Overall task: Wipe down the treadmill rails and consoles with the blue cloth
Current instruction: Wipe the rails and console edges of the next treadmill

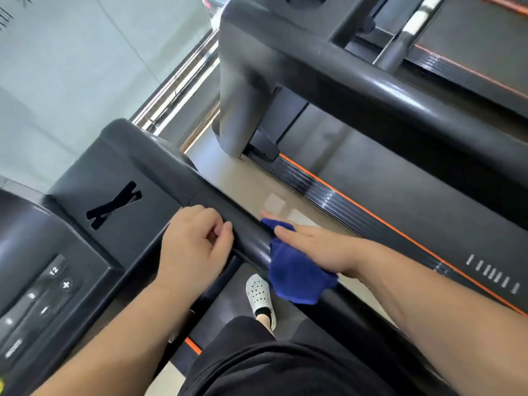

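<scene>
Right hand [317,247] lay flat, fingers straight and together, pressing the crumpled dark-blue cloth [294,278] onto the glossy black treadmill side rail [251,238]; the forearm crossed the rail from the right. Left hand [194,247] rested against the same rail just beside the cloth, fingers loosely curled, gripping nothing. The black console panel with its push-buttons [114,195] adjoined the rail at left. A neighbouring black treadmill with orange trim [400,201] stood across a strip of beige floor [243,181].

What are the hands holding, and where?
Nothing is gripped: the right hand presses the blue cloth flat on the rail; the left hand rests loosely curled.
</scene>
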